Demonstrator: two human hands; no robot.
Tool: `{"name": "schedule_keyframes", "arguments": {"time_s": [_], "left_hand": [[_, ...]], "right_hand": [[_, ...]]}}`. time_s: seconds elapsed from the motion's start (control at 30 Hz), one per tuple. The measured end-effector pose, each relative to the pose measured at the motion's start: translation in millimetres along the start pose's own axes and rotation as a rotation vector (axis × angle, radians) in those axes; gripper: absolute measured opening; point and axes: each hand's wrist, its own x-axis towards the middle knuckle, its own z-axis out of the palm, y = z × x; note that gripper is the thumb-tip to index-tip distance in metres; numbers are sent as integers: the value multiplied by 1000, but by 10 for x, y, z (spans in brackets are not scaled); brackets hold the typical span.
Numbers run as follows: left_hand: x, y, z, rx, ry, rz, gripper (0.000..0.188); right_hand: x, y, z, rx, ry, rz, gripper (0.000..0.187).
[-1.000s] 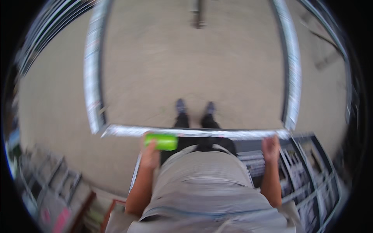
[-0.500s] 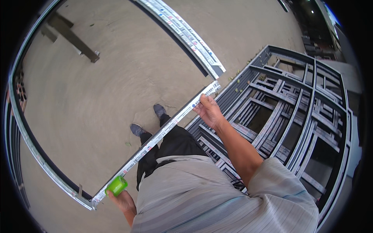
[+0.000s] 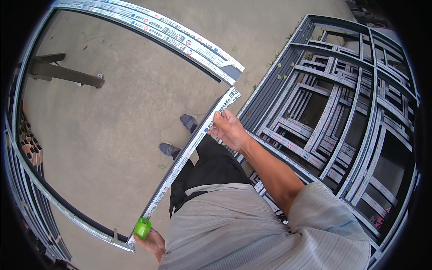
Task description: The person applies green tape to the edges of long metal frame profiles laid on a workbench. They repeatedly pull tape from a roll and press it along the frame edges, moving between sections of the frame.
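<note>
Fingers [image 3: 218, 119] on slim white printed bar [image 3: 178, 169]

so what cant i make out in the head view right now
All in the head view:
Left hand: some fingers hidden behind the green cylinder.
Left forearm: mostly hidden by the grey shirt and lower edge.
White-faced bar: underside faces away.
Stacked frames: nearest part covered by the shirt.
Long bars at left: outer side lost in dark fisheye rim.
</note>
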Motion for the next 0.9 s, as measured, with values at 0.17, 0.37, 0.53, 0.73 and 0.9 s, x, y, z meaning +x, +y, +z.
{"name": "schedule_keyframes", "arguments": {"time_s": [0.17,0.37,0.53,0.73,0.9], "left_hand": [[23,55,-20,-21,41,-38,47],[-35,68,245,-9,83,-59,45],[34,67,96,42,144,-32,57],[65,124,61,42,163,-90,60],[62,125,53,28,141,-82,58]], "right_hand": [[-6,-17,-13,60,-48,22,31],[34,-5,-89,116,-120,42,34],[56,-44,-147,135,-181,68,27],[80,23,-205,155,-202,74,34],[94,23,-227,145,-204,107,35]]}}
